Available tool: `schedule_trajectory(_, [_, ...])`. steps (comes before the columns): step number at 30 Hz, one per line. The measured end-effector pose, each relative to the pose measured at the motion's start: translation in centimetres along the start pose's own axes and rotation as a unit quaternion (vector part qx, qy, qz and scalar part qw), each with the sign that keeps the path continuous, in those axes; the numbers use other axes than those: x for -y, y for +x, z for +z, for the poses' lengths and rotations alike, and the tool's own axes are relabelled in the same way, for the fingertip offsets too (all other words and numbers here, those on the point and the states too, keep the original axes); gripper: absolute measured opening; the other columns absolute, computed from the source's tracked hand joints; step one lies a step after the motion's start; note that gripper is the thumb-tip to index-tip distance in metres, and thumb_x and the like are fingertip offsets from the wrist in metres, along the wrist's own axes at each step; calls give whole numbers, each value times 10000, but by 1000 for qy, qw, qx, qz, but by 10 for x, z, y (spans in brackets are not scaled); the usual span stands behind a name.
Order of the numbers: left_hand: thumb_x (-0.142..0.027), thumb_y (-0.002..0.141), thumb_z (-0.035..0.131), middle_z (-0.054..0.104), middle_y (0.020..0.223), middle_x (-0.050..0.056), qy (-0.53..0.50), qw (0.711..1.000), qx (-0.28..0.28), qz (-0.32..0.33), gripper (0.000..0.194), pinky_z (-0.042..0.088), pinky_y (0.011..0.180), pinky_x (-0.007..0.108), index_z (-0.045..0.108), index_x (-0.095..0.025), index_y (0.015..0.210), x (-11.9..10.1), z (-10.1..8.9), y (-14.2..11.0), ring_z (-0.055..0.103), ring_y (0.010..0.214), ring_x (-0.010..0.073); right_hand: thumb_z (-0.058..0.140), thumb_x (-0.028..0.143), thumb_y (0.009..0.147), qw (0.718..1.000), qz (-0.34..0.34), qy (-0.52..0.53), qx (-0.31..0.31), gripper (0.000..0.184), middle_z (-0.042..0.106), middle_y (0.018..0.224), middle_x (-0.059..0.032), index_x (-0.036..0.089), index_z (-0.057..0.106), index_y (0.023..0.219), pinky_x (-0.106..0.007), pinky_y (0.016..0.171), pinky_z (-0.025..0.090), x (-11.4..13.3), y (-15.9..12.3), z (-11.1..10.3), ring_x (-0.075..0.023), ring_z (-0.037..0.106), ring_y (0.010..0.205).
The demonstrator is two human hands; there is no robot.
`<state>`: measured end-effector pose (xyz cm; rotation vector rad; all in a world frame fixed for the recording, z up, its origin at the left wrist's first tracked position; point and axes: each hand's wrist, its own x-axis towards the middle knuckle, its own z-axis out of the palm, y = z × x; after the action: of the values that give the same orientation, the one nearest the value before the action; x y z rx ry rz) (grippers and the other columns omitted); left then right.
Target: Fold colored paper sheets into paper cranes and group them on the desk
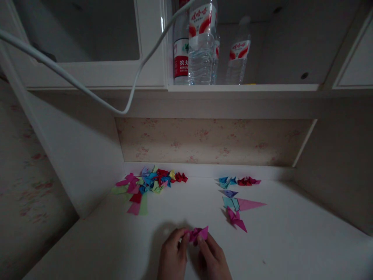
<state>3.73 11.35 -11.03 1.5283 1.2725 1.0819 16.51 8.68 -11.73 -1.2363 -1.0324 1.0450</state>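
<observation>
A small folded piece of magenta paper (196,234), with a pointed tip at its right, is held between my two hands low in the middle of the view. My left hand (174,252) pinches its left end between thumb and fingers. On the other side, my right hand (211,252) grips the right part, thumb in front. Beyond and to the right lies a magenta folded paper crane (235,219). Just behind it rest a pink paper triangle (250,204), a teal folded paper (231,203) and a purple folded piece (229,193).
Many coloured paper foldings (155,179) lie heaped at the back left of the white tabletop (271,241). A short row of blue and red foldings (247,181) sits at the back right. Overhead, plastic bottles (201,58) stand in an open cabinet; a white cable (87,91) hangs in front.
</observation>
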Motion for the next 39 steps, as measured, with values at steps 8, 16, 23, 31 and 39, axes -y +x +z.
schedule_trajectory(8, [-608, 792, 511, 634, 659, 32, -44, 999, 9, -24, 471, 336, 405, 208, 668, -178, 904, 12, -1, 1, 466, 444, 109, 620, 595, 745, 999, -18, 22, 31, 484, 641, 744, -55, 144, 715, 897, -249, 624, 455, -1, 1, 0, -186, 563, 712])
schedule_trajectory(16, [-621, 778, 533, 547, 539, -5, -133, 987, 57, -64, 555, 328, 373, 198, 632, -124, 1004, 18, 2, 2, 434, 408, 98, 597, 600, 764, 996, 50, 74, 14, 511, 456, 479, 36, 117, 673, 915, -200, 394, 286, -11, 2, 2, -87, 378, 408])
schedule_trajectory(23, [-612, 774, 546, 615, 619, 32, -118, 991, 24, -64, 532, 316, 378, 201, 658, -120, 942, 18, 0, 4, 428, 403, 85, 628, 594, 737, 995, 50, 83, -15, 461, 622, 620, -17, 152, 633, 867, -193, 370, 331, -8, 1, 6, -80, 440, 379])
schedule_trajectory(31, [-617, 778, 532, 443, 440, -50, -88, 994, 11, -70, 555, 272, 404, 204, 670, -105, 943, 11, -4, 2, 385, 402, 95, 553, 590, 805, 997, 34, 67, -22, 451, 535, 564, 26, 149, 609, 879, -193, 395, 363, -9, -2, 6, -94, 468, 415])
schedule_trajectory(39, [-615, 782, 528, 463, 461, -46, -87, 994, 1, -65, 549, 293, 416, 197, 666, -117, 967, 11, -5, 1, 406, 420, 98, 512, 566, 841, 999, 28, 34, -30, 424, 548, 597, 27, 155, 589, 913, -190, 385, 358, -8, -3, 7, -92, 472, 416])
